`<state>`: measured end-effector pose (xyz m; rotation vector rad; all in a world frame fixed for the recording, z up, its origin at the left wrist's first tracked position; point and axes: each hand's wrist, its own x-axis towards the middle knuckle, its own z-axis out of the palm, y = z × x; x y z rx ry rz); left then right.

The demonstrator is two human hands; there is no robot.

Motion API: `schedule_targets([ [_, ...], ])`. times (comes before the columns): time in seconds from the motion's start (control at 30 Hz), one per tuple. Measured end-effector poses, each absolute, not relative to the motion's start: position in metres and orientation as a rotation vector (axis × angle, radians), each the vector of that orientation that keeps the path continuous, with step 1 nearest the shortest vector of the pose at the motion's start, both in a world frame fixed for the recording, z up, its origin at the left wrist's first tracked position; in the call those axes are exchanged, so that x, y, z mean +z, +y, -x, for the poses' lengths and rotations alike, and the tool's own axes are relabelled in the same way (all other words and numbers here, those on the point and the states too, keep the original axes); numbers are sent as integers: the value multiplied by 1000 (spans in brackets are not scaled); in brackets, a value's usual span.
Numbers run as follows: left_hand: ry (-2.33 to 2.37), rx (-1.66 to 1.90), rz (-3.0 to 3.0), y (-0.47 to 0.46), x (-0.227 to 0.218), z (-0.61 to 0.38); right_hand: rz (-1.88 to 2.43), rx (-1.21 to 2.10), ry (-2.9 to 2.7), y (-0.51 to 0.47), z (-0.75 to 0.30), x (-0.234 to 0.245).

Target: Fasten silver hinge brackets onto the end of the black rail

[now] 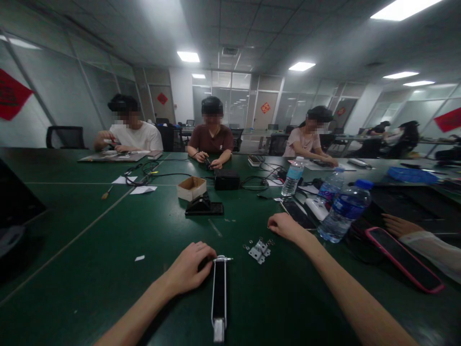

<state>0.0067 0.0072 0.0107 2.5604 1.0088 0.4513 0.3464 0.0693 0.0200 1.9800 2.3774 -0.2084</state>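
Note:
My left hand (192, 269) is closed at the far end of a long, narrow U-shaped metal frame (225, 293), its fingertips on the side where a thin bolt (227, 259) crosses the frame. The frame lies on the green table (108, 269), its thicker end toward me. To the right, my right hand (286, 226) rests low over the table with its fingers pinched together; whatever is between them is too small to make out. Several flat metal plates with holes (259, 252) lie in a pile between the hands. Small nuts or rings (248, 247) are scattered around them.
Ahead stand a small open box (191, 188), a black holder (204, 207) and a black box (226, 179). Water bottles (345, 211), a phone (298, 214) and cables are at right. A neighbour's hand (401, 226) lies near a pink-cased phone (405, 259). People sit opposite.

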Motion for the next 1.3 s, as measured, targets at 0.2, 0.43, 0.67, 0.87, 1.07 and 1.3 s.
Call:
schedule_targets([
  [0.2, 1011, 467, -2580, 7, 8, -5, -1944, -77, 2281, 69, -328, 24],
  [0.43, 1018, 459, -2589, 4, 11, -4, -1891, -21, 2274, 70, -318, 29],
  [0.67, 1001, 467, -2607, 6, 8, -4, -1968, 10, 2262, 72, -320, 29],
  [0.87, 983, 483, -2610, 9, 6, -6, -2055, 41, 2385, 43, -291, 37],
  [1.07, 970, 495, -2645, 9, 6, -9, -1740, 24, 2759, 0, -233, 30],
  [1.3, 938, 518, -2679, 10, 2, -8, -1490, -30, 2962, -13, -232, 13],
])
